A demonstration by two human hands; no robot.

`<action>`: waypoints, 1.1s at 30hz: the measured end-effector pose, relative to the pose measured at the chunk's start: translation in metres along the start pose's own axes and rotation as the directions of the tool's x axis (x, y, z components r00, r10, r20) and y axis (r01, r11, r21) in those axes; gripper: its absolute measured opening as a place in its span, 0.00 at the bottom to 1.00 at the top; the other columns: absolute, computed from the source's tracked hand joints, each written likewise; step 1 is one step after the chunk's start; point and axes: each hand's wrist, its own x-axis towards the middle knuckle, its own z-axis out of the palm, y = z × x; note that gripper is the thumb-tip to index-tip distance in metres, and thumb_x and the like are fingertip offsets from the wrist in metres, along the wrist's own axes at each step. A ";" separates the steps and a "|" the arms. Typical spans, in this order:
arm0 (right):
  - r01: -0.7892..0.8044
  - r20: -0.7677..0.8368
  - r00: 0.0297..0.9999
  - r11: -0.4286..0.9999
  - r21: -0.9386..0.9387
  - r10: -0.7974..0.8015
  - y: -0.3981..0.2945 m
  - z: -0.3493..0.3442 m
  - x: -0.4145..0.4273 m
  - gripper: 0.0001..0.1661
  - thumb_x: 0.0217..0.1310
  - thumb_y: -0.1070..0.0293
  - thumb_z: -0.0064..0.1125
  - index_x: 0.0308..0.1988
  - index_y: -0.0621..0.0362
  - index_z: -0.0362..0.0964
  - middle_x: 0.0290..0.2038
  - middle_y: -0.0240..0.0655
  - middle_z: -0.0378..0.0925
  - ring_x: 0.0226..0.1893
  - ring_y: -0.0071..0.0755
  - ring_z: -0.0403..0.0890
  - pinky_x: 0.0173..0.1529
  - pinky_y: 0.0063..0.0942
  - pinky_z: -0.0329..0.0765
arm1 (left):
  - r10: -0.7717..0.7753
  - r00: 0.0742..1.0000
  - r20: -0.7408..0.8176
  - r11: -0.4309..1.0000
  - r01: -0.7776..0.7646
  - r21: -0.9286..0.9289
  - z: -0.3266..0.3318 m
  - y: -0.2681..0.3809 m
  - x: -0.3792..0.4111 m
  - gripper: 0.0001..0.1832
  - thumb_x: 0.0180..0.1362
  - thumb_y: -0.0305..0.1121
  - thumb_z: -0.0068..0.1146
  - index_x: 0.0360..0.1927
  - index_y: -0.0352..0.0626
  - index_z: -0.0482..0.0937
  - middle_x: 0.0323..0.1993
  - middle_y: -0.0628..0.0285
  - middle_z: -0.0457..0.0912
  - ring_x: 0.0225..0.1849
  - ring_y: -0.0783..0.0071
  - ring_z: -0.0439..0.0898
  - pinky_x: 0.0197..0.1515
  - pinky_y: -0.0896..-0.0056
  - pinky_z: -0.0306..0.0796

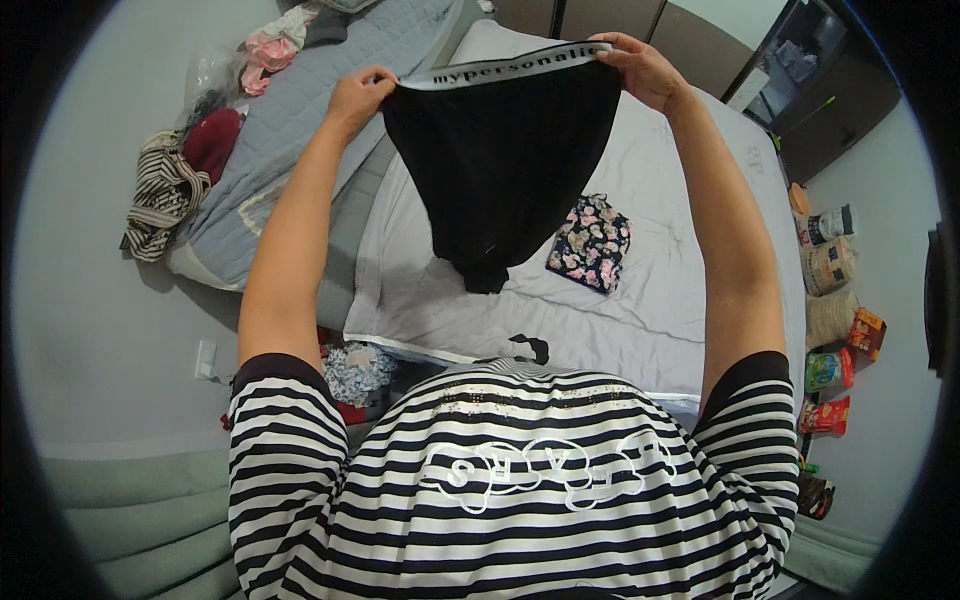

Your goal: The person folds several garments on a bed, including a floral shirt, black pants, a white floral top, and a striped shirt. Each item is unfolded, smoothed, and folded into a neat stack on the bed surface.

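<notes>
A black garment (502, 157) hangs stretched between my two hands above the bed. Its pale grey waistband (517, 66), which bears lettering, runs along the top. At the left end of the band my left hand (362, 97) pinches the cloth between thumb and fingers. My right hand (641, 69) grips the other end, a little higher in the picture. The garment narrows downward to a bunched lower end near the bed. Just right of it a folded floral cloth (592, 244), dark with pink flowers, lies on the light grey bed sheet (660, 300).
To the left, a blue-grey quilted pad (300, 127) carries a striped cloth (161, 199), a dark red item (214, 142) and pink fabric (270, 52). Several packaged goods (829, 266) stand along the right wall. A floral bundle (360, 373) sits below the bed's near left corner.
</notes>
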 end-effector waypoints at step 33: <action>0.092 -0.245 0.964 0.994 -0.060 -0.104 -0.169 -0.025 -0.035 0.22 0.53 0.70 0.62 0.48 0.63 0.68 0.39 0.37 0.78 0.36 0.31 0.81 0.42 0.28 0.78 | 0.327 0.940 -0.099 0.891 -0.341 -0.298 -0.071 0.176 0.038 0.26 0.45 0.17 0.42 0.50 0.37 0.77 0.35 0.61 0.81 0.34 0.75 0.78 0.33 0.78 0.71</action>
